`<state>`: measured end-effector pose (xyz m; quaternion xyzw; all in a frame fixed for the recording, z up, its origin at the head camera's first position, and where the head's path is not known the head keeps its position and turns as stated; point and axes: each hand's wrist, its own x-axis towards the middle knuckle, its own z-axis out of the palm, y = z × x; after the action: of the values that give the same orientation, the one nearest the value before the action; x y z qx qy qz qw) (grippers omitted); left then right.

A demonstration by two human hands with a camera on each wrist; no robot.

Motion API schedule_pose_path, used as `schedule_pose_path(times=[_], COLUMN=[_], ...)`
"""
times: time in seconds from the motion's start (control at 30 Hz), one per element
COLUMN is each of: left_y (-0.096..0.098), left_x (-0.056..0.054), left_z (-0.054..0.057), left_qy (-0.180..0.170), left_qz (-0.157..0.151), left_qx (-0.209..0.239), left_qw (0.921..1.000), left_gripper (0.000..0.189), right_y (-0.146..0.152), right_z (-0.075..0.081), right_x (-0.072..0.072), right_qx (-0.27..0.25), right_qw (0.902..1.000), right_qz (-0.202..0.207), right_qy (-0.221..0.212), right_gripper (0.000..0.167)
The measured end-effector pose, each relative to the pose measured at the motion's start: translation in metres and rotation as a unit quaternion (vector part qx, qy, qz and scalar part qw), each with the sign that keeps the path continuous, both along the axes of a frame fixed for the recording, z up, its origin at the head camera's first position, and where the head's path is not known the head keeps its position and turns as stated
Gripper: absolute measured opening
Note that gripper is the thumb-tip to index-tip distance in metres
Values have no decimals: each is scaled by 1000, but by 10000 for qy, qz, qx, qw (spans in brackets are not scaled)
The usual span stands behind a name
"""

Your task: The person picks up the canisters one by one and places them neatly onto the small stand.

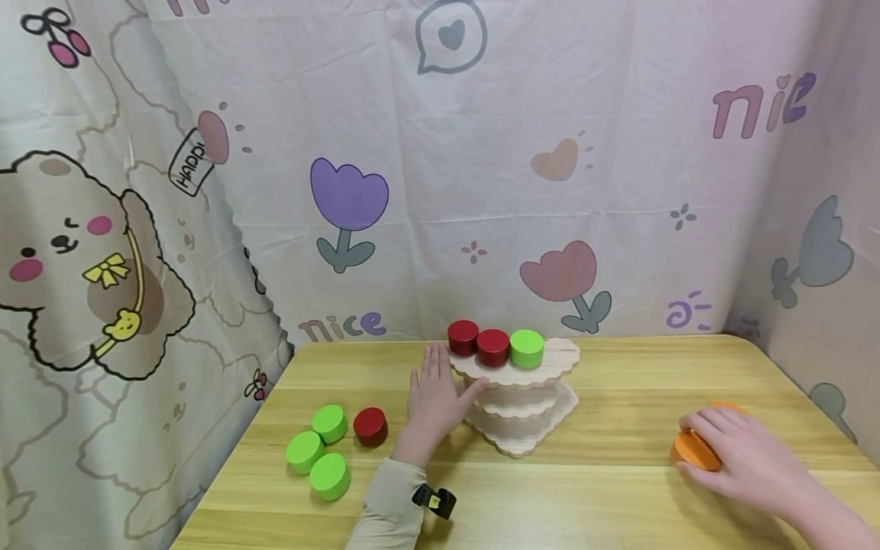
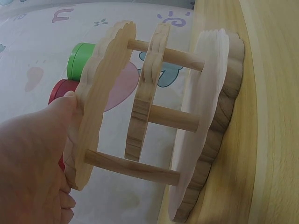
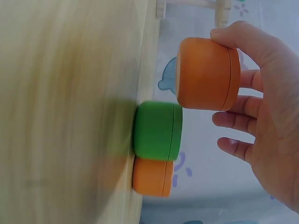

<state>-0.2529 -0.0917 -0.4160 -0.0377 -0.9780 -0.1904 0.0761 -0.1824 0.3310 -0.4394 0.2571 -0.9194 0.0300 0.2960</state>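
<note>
A pale wooden tiered stand (image 1: pixel 516 397) with scalloped edges stands in the middle of the table. My left hand (image 1: pixel 438 397) lies against its left side, fingers straight and thumb along the top tier's edge; the left wrist view shows the thumb tip beside a red cylinder (image 2: pixel 62 88). Two red cylinders (image 1: pixel 493 348) and a green cylinder (image 1: pixel 526 349) sit in a row on the top tier. At the right, my right hand (image 1: pixel 739 458) pinches an orange cylinder (image 3: pixel 205 73) between thumb and fingers, raised off the tabletop in the right wrist view.
Left of the stand, several green cylinders (image 1: pixel 330 477) and one red cylinder (image 1: pixel 371 427) stand on the wooden table (image 1: pixel 591 504). Near my right hand are a green cylinder (image 3: pixel 157 131) and a second orange cylinder (image 3: pixel 152 177). A patterned curtain (image 1: pixel 440 191) hangs behind the table.
</note>
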Motion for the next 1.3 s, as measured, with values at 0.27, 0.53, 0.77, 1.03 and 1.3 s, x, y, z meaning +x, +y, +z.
schedule_pose_path(times=[0.27, 0.53, 0.77, 1.03, 1.3], left_y=[-1, -1, -1, -1, 0], left_x=[0, -1, 0, 0, -1], left_z=[0, 0, 1, 0, 0], left_qy=[9, 8, -6, 73, 53], left_qz=[-2, -15, -22, -17, -13], left_qx=[18, 38, 46, 11, 5], left_qw=[10000, 10000, 10000, 10000, 10000], left_gripper=[109, 109, 109, 109, 109], right_y=[-20, -39, -54, -68, -76], right_z=[7, 14, 20, 25, 33], right_x=[-8, -20, -29, -39, -48], right_qx=[6, 42, -18, -62, -131], right_qw=[9998, 9992, 9989, 9983, 9974], right_qz=[169, 298, 379, 560, 704], right_qy=[-88, -254, -271, -152, -121], right_gripper=[51, 48, 46, 46, 45])
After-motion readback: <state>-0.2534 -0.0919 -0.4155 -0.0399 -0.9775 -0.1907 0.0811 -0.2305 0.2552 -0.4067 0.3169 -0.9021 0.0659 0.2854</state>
